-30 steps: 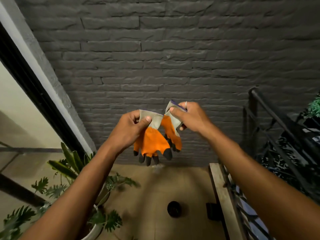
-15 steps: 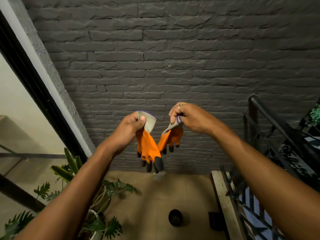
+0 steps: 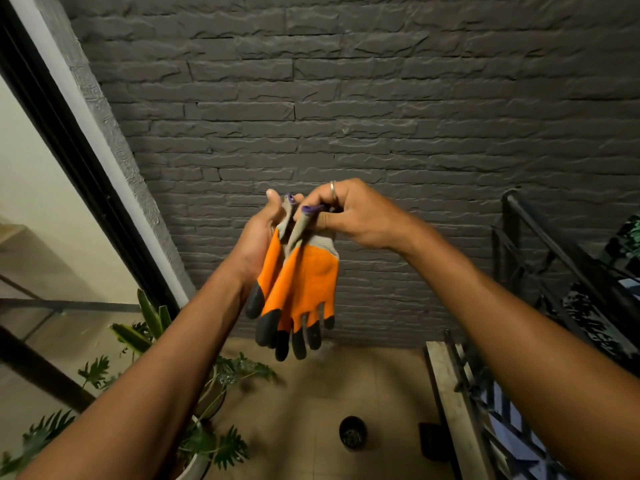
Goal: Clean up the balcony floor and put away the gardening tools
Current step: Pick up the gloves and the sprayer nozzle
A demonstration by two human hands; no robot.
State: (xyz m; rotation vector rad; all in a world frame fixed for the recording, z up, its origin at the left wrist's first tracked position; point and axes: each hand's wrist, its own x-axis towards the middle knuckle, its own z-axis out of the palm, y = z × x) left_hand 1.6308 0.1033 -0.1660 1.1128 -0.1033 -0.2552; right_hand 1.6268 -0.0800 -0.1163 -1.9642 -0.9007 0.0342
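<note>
Head view. The left hand [image 3: 258, 244] and the right hand [image 3: 360, 220] are meeting near the centre of the frame, in front of a dark brick wall [image 3: 346, 98]. Between them they are holding a pair of gloves [image 3: 304, 282] in the air, well above the floor [image 3: 311, 427].

The gloves are orange with grey cuffs and black fingertips. They are lying one against the other, cuffs pointing to 12 o'clock and fingertips hanging toward 6 o'clock.

The left hand is closing thumb and fingers on the cuff of the glove at 9 o'clock, with its palm lying along that glove's side. The right hand, wearing a ring [image 3: 332, 187], is curling its fingers and pinching the purple-edged cuff of the glove at 3 o'clock.

A leafy plant [image 3: 221, 448] is standing at 7 o'clock. A small black pot [image 3: 352, 432] is sitting on the floor at 6 o'clock, apart from the plant. A black railing [image 3: 519, 237] is running along the edge at 4 o'clock, and a dark door frame [image 3: 69, 147] is slanting across at 9 o'clock.
</note>
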